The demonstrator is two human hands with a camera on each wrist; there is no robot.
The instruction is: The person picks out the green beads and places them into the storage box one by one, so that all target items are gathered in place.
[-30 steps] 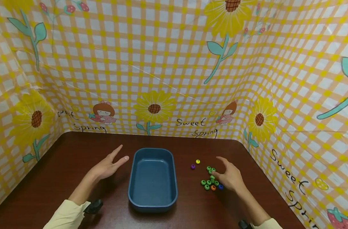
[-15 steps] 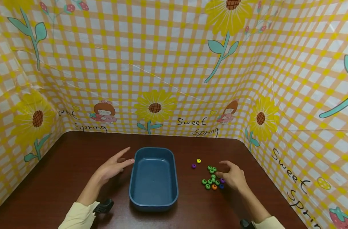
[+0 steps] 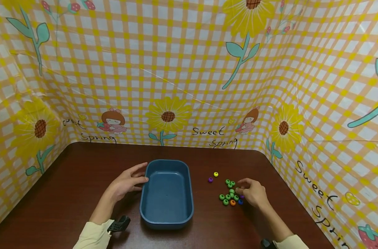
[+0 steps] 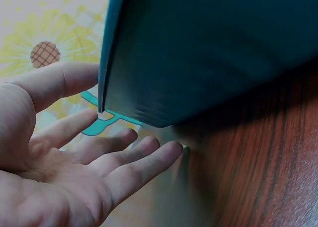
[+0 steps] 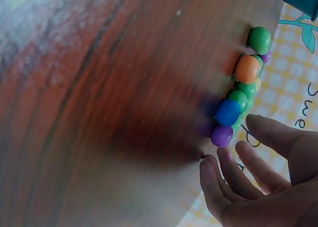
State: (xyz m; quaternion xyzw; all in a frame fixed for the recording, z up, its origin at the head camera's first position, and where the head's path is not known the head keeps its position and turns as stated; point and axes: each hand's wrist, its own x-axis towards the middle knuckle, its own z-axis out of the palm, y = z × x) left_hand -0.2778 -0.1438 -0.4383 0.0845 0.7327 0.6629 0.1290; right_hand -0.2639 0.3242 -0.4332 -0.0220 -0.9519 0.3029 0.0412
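A checked cloth in yellow, orange and white (image 3: 204, 65), printed with sunflowers (image 3: 168, 116) and the words "Sweet Spring", stands round the back and sides of a dark reddish-brown desk (image 3: 83, 173). In the head view a blue rectangular tub (image 3: 166, 202) sits near the middle of the desk. The left hand (image 3: 122, 186) is at its left side, thumb at the rim and fingers extended, gripping nothing. To the right of the tub lies a loose cluster of green beads (image 3: 228, 197), with an orange bead (image 3: 232, 203), a blue bead (image 3: 240, 202) and a purple bead (image 3: 242, 196) at its near edge. A yellow bead (image 3: 215, 174) and a second purple bead (image 3: 210, 180) lie farther back, nearer the tub. The right hand (image 3: 253, 193) is over the cluster's right side, fingers bent.

In the left wrist view the thumb (image 4: 64, 83) meets the tub's rim, while the other fingers (image 4: 141, 173) reach out below it, spread; whether they touch the wall is unclear.

In the right wrist view the thumb (image 5: 276, 135) and fingers (image 5: 213, 187) are parted and loosely curved beside the bead row, with nothing between them.
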